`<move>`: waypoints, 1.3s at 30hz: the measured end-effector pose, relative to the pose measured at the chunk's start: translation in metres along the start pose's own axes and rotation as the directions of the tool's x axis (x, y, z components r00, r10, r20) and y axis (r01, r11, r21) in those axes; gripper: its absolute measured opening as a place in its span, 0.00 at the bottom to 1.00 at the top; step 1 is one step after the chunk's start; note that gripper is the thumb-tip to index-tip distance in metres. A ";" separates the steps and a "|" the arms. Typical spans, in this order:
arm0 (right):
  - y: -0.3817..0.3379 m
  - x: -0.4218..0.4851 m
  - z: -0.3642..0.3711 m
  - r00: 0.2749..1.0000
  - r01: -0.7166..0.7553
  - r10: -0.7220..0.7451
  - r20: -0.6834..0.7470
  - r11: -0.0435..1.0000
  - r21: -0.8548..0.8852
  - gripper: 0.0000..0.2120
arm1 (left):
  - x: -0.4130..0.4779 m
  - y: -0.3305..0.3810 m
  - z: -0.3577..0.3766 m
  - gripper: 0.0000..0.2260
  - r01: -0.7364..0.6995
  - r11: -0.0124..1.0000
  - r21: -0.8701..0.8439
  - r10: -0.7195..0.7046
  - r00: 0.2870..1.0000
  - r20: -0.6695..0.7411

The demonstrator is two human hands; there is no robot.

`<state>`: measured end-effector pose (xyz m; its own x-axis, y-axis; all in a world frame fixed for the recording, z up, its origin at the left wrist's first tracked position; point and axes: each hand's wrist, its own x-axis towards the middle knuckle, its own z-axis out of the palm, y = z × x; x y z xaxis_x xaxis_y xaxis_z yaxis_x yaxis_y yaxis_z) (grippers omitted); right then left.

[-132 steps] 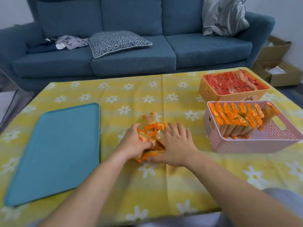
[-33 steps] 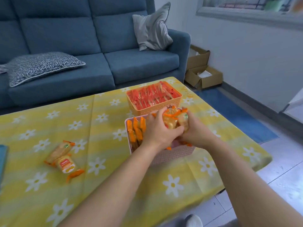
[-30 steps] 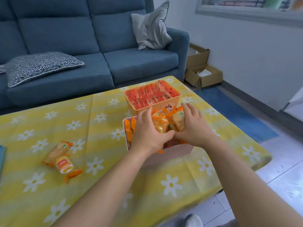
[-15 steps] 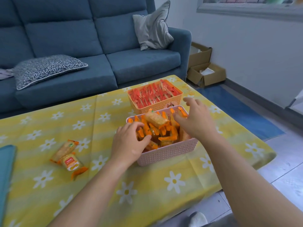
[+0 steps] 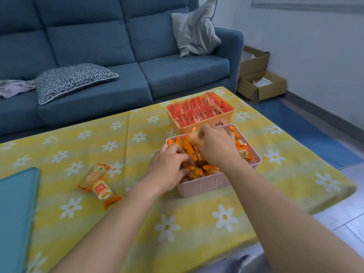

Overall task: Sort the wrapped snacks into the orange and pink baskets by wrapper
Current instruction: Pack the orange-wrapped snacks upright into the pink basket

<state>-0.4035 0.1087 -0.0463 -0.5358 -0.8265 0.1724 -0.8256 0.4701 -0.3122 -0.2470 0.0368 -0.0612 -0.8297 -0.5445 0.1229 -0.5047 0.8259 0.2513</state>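
Snack (image 5: 193,139), clear with orange ends, pinched by right hand (image 5: 216,147); grip of left hand (image 5: 167,166) unclear.

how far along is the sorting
Done: the orange basket is packed with red snacks, and the pink basket holds many orange snacks. In hand: the right hand pinches a snack over the pink basket; the left hand reaches in. Left: two loose snacks on the cloth.

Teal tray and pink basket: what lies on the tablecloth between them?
Two orange-wrapped snacks, touching each other, lie on the tablecloth between teal tray and pink basket, seen in the head view.
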 end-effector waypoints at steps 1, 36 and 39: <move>-0.001 0.002 -0.002 1.000 -0.011 0.012 -0.013 0.998 0.070 0.14 | 0.001 -0.003 -0.003 0.09 0.004 1.000 -0.022 -0.004 1.000 -0.016; 0.020 -0.026 -0.029 0.905 0.241 -0.362 0.224 0.869 0.431 0.22 | -0.016 0.005 -0.013 0.14 0.251 0.951 -0.182 -0.262 0.964 -0.035; 0.014 -0.027 -0.031 0.900 0.241 -0.366 0.236 0.871 0.428 0.17 | -0.015 0.006 -0.013 0.14 0.265 0.949 -0.171 -0.274 0.961 -0.032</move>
<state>-0.4059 0.1476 -0.0259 -0.1388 -0.9891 0.0488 -0.7728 0.0774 -0.6299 -0.2344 0.0478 -0.0494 -0.6518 -0.7542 0.0796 -0.6578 0.6145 0.4356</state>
